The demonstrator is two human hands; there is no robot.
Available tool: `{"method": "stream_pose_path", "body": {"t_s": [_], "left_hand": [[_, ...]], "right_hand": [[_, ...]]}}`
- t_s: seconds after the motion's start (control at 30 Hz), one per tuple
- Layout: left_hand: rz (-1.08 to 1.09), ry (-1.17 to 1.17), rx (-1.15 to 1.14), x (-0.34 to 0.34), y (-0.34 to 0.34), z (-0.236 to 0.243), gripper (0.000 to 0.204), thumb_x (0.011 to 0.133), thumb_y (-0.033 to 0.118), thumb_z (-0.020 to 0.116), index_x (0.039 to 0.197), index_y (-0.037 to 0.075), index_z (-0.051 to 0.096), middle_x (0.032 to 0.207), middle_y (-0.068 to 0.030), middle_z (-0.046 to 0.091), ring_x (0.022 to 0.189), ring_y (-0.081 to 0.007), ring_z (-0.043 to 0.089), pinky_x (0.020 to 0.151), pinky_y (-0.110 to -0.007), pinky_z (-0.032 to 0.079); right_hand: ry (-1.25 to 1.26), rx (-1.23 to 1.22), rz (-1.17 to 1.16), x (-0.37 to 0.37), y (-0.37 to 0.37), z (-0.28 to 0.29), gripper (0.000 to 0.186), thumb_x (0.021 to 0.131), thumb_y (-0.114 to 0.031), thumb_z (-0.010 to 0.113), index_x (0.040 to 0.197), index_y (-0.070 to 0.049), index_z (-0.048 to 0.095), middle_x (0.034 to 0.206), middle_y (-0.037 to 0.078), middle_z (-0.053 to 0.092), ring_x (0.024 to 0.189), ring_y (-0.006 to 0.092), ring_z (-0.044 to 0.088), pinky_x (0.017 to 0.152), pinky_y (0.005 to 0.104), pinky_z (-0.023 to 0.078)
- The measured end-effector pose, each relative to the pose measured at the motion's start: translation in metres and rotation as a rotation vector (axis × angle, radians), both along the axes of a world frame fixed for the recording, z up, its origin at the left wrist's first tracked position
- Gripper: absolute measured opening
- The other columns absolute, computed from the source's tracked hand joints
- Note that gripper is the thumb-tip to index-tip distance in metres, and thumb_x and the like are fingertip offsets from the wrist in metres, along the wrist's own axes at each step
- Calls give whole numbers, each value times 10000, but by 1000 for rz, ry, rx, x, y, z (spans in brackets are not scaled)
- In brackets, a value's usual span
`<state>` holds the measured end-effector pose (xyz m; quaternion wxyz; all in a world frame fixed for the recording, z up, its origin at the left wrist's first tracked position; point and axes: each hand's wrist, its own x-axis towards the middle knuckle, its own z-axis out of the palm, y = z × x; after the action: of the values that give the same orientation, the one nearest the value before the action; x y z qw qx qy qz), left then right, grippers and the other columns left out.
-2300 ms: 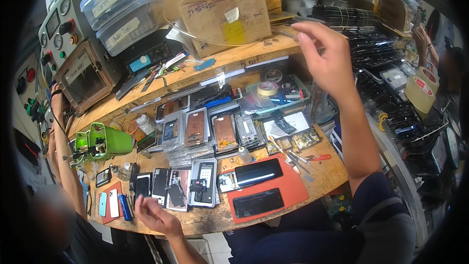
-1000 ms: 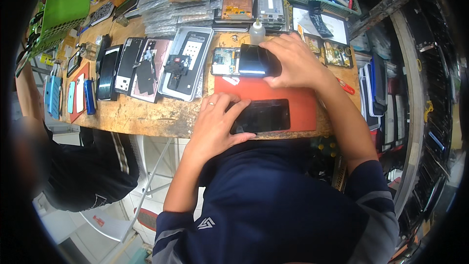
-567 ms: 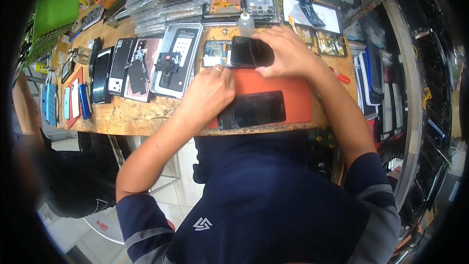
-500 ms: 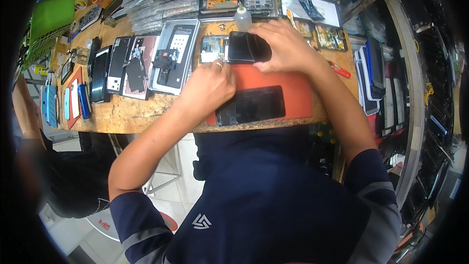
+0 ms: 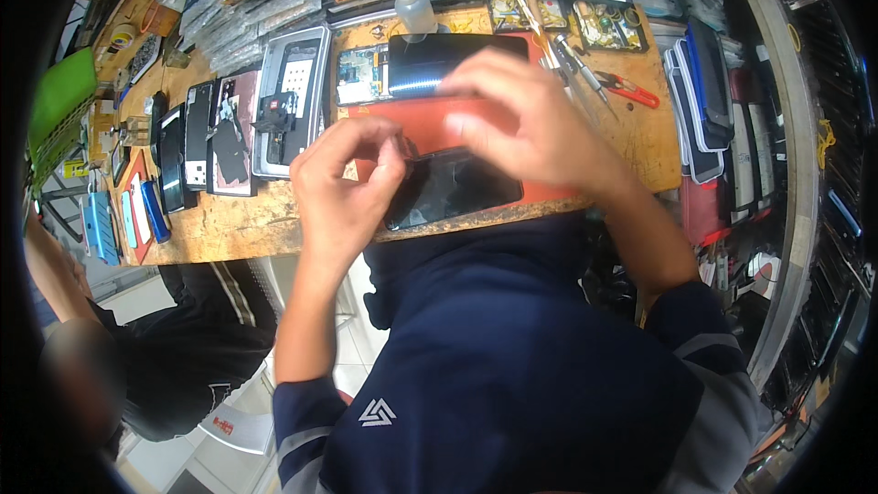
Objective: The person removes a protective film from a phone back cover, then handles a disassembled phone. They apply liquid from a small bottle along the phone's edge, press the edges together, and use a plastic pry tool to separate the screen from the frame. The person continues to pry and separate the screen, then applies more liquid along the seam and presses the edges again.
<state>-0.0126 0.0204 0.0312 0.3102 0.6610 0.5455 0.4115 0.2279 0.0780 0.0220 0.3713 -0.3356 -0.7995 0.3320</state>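
Observation:
My left hand point(image 5: 347, 174) is held over the left part of an orange mat point(image 5: 422, 119). Its thumb and forefinger are pinched together, and a small dark bit shows at the tips, too small to name. To its right hovers my right hand point(image 5: 540, 128), blurred by motion, thumb and fingers apart with nothing seen between them. Beyond both hands lies an opened phone point(image 5: 363, 76), circuit board bare at its left end and a shiny black section on its right. A black phone or screen point(image 5: 457, 192) rests on the mat's near side, partly hidden under my hands.
A squeeze bottle point(image 5: 416, 11) stands behind the opened phone. Red-handled pliers point(image 5: 631, 90) and slim tools lie at right. Phone parts and a grey tray point(image 5: 265, 142) line the left side. Stacked phone panels point(image 5: 247, 0) fill the back. Another person's arm point(image 5: 55, 265) is at far left.
My right hand has let go of the opened phone's black section and come nearer to me. My left hand has drawn back from the phone's edge, pinched. The view has shifted slightly.

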Motion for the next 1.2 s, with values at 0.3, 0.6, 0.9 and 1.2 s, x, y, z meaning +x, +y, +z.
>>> {"method": "stream_pose_path", "body": {"t_s": [0.3, 0.6, 0.9, 1.2], "left_hand": [[-46, 238, 54, 20, -8, -31, 87, 950, -9, 782, 1030, -29, 754, 1008, -101, 762, 946, -213, 699, 871, -322, 546], [-66, 310, 44, 22, -6, -28, 121, 870, -35, 785, 989, -16, 770, 952, -137, 740, 907, -318, 688, 831, -397, 541], [-98, 366, 40, 21, -5, -21, 124, 864, -55, 778, 984, -27, 769, 942, -145, 751, 898, -310, 717, 828, -381, 557], [-114, 395, 79, 22, -7, -17, 147, 828, -72, 770, 965, -17, 769, 921, -141, 732, 863, -336, 709, 786, -405, 556]], "right_hand": [[-87, 25, 35, 7, -14, -30, 86, 946, -32, 751, 1022, 5, 734, 955, 116, 666, 876, 282, 666, 774, 389, 530], [-172, 179, 36, 4, -15, -42, 112, 911, -35, 764, 1002, -10, 704, 961, 112, 636, 932, 321, 637, 809, 423, 526], [-136, 183, 22, 7, -18, -43, 136, 882, -25, 784, 995, -21, 709, 959, 104, 641, 917, 308, 650, 798, 412, 535], [-173, 272, 53, 5, -18, -48, 173, 829, -9, 805, 971, -19, 707, 950, 99, 629, 888, 304, 628, 762, 404, 524]]}}
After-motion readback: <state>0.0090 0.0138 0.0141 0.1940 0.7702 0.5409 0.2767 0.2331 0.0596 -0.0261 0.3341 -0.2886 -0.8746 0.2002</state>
